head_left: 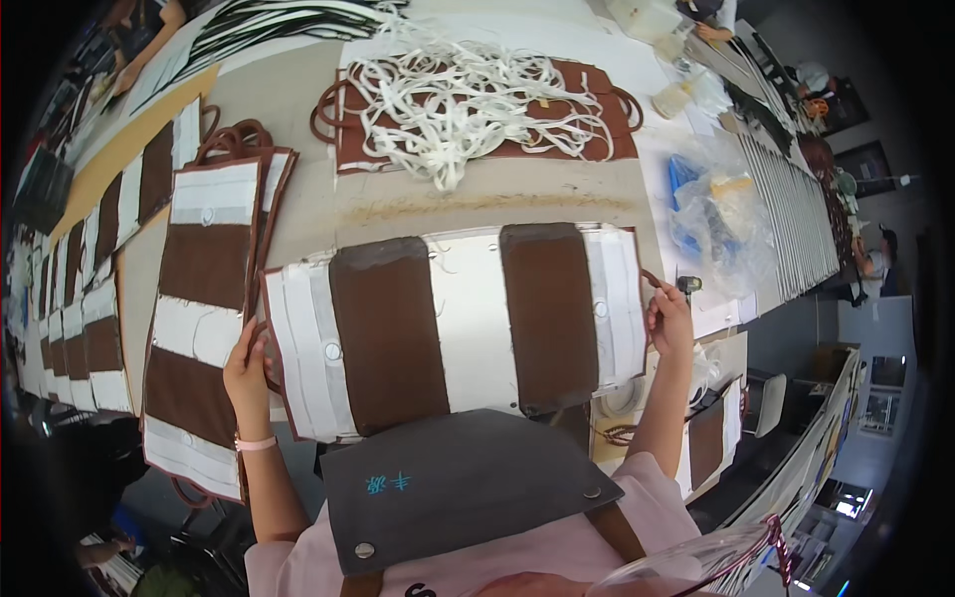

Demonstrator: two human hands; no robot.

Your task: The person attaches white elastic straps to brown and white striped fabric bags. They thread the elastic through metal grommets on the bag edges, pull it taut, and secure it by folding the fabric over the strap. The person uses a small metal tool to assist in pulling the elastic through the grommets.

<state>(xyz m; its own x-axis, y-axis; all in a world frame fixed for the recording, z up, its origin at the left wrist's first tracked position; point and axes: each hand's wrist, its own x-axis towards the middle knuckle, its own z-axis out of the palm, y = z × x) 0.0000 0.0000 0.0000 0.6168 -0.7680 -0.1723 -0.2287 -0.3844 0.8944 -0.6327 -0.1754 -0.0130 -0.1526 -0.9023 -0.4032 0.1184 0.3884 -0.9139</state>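
Stretched flat between my hands is an opened-out bag panel [472, 328], its inner side showing white and dark brown bands with a round snap near each end. My left hand [247, 366] is closed around the brown loop handle [261, 343] at its left end. At the other end, my right hand [670, 316] pinches the second brown handle [652, 280]. The panel's near edge lies just above the grey apron flap [468, 488] on my chest. Beside my left hand, a stack of similar bag panels [199, 328] lies lengthwise.
Tangled white strips [453, 109] cover a brown bag panel [617, 124] at the table's far side. Clear plastic bags [731, 224] lie to the right, with a tape roll [623, 396] nearer. More striped panels [95, 348] sit far left. A co-worker's arm [154, 45] shows at upper left.
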